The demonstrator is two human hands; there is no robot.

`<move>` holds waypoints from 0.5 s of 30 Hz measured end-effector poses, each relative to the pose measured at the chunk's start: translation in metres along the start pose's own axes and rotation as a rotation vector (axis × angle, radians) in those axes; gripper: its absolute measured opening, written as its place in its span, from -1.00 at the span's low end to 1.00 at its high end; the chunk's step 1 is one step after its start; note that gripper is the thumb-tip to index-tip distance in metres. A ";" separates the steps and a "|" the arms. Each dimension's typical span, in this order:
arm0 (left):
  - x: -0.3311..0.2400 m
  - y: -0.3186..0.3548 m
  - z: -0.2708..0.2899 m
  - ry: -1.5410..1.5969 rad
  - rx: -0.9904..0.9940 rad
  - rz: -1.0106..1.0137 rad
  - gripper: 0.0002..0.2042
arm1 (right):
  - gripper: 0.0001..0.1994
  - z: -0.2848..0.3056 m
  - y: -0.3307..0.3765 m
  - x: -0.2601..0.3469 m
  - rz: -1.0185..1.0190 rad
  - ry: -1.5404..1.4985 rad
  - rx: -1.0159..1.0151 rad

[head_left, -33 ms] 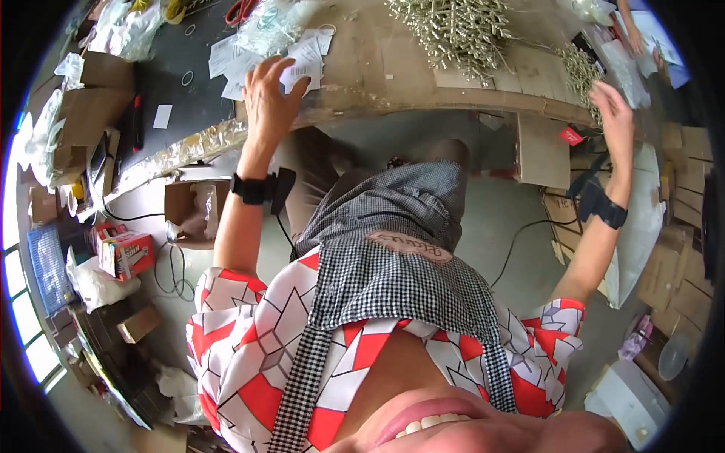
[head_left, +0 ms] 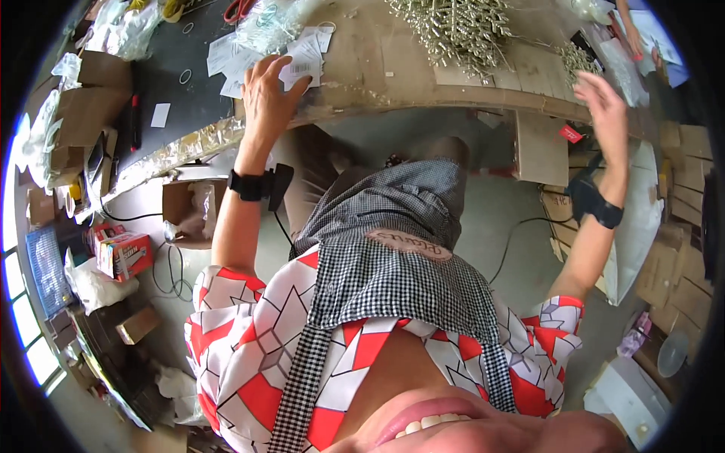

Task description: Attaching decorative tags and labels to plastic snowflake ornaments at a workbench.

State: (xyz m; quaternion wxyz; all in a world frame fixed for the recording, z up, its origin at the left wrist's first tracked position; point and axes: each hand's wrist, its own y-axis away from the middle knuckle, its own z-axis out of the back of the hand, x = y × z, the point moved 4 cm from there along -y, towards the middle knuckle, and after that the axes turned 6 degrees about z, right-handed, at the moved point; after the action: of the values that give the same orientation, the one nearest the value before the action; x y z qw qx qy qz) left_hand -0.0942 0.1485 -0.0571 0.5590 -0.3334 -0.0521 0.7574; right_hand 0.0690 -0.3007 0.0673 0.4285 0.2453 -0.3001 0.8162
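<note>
My left hand rests at the table's front edge, fingers spread over a fan of white printed tags; no grip on a tag shows. Beyond the tags lies a heap of clear plastic ties or bags. Off to the right, my right hand hovers by the table edge with its fingers stretched out and nothing visible in them. Just past its fingertips is a small bunch of gold glittery sprigs. A bigger pile of the same sprigs lies between the hands, farther back.
Red-handled scissors lie at the back left, near a red pen and a white card. Cardboard boxes stand beneath the table's right part. Another person's hand is at the far right.
My right hand has shifted slightly left, and its fingers have straightened from a more bent pose beside the small bunch. The left hand stays over the tags.
</note>
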 end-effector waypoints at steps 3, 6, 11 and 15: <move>-0.004 0.007 -0.007 -0.054 0.049 -0.015 -0.67 | -0.79 -0.090 -0.008 0.090 0.257 -0.125 0.324; -0.008 0.008 -0.016 -0.057 0.047 -0.064 -0.67 | -0.84 -0.180 -0.018 0.132 0.388 -0.193 0.415; -0.012 0.012 -0.019 0.045 0.014 -0.027 -0.68 | -0.83 -0.290 -0.078 0.145 0.567 -0.047 0.248; -0.022 0.010 -0.013 0.244 -0.047 -0.015 -0.59 | -0.78 -0.337 -0.124 0.141 0.481 0.210 0.196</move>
State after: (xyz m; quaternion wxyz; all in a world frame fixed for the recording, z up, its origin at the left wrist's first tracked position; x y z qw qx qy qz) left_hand -0.0921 0.1214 -0.0618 0.5586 -0.4359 -0.0039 0.7057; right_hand 0.0534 0.0692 -0.0409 0.2256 0.1213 -0.2231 0.9405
